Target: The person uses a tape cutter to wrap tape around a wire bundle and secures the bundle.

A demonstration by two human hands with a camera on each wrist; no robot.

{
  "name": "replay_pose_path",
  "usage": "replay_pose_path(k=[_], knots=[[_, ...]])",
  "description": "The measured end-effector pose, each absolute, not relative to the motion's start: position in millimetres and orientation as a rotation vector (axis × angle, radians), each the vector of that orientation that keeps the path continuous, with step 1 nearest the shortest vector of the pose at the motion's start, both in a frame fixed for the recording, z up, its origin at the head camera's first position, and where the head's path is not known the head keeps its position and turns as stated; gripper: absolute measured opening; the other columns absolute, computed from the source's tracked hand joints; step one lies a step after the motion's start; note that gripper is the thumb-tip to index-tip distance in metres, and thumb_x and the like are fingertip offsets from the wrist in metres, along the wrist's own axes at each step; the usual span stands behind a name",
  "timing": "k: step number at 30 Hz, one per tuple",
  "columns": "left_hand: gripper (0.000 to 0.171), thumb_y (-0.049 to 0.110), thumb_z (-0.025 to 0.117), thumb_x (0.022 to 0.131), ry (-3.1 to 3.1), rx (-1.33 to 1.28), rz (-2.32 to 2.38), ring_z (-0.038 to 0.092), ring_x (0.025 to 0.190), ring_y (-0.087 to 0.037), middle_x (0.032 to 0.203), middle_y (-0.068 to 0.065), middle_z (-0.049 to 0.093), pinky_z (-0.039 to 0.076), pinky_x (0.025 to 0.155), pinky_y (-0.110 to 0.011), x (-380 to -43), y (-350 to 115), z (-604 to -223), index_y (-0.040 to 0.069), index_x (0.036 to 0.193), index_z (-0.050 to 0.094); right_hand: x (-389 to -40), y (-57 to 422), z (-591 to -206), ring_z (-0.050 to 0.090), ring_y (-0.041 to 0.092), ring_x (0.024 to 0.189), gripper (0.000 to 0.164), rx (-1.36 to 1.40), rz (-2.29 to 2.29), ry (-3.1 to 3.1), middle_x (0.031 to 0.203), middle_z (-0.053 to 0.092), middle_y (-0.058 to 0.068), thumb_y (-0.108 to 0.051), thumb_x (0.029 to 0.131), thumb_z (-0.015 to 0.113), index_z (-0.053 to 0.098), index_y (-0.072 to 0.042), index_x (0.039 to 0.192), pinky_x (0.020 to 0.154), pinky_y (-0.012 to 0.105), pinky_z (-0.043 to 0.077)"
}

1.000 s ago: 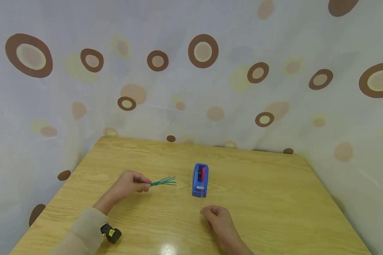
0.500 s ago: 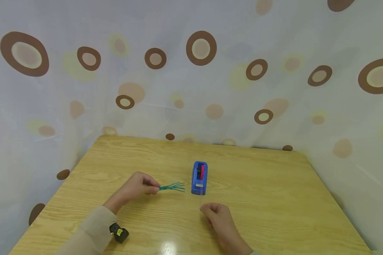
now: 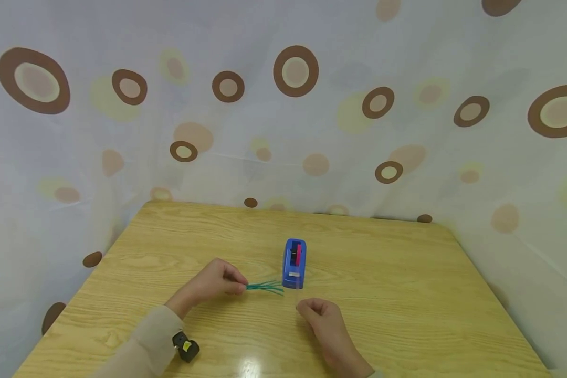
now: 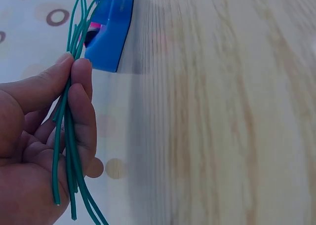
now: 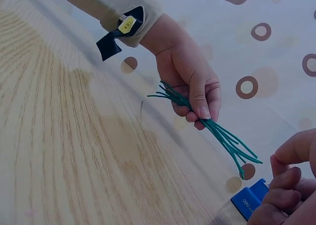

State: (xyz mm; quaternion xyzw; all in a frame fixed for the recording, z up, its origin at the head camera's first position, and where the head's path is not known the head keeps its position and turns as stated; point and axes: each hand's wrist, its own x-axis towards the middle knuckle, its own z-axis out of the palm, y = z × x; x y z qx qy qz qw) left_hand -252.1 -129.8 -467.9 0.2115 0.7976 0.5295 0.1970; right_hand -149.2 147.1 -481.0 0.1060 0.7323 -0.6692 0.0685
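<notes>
The counter (image 3: pixel 406 278), cut off below, is fronting a dotted backdrop (image 3: pixel 340 31). At lower centre, your left hand (image 3: pixel 213 283) is pinching green strands (image 3: pixel 264 286); your right hand (image 3: pixel 328 325) is pinching faint tape (image 3: pixel 297 297) below the dispenser (image 3: pixel 293 283).

Both hands pinch, either side of the blue tape dispenser's (image 3: pixel 294 282) near end.
The left hand (image 3: pixel 211 285) is left of the dispenser, its sleeved forearm (image 3: pixel 139 344) slanting in from the near left; the right hand (image 3: pixel 328 324) is nearer the person than the dispenser, slightly right, thumb and forefinger tips together, other fingers curled.
</notes>
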Motion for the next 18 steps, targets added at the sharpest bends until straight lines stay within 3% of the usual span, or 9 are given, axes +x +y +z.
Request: replay_pose_path(k=[13,18], knots=[[0.009,0.005,0.074,0.088,2.219,0.633,1.476,0.067,0.082,-0.015,0.092,-0.006,0.072,0.055,0.074,-0.029,-251,-114,-471,0.000,0.095,0.076,-149,147,-478,0.044,0.014,0.075,0.026,0.339,-1.983,2.230,0.081,0.054,-0.002,-0.020,0.097,0.064,0.069,0.005,0.100,0.061,0.025,0.039],[0.008,0.008,0.074,0.088,2.241,0.633,1.438,0.066,0.083,-0.015,0.091,-0.002,0.072,0.054,0.076,-0.029,-253,-107,-472,0.005,0.094,0.077,-149,147,-478,0.043,0.012,0.067,0.026,0.341,-2.007,2.215,0.075,0.052,-0.003,-0.020,0.096,0.066,0.069,0.006,0.100,0.056,0.024,0.038]])
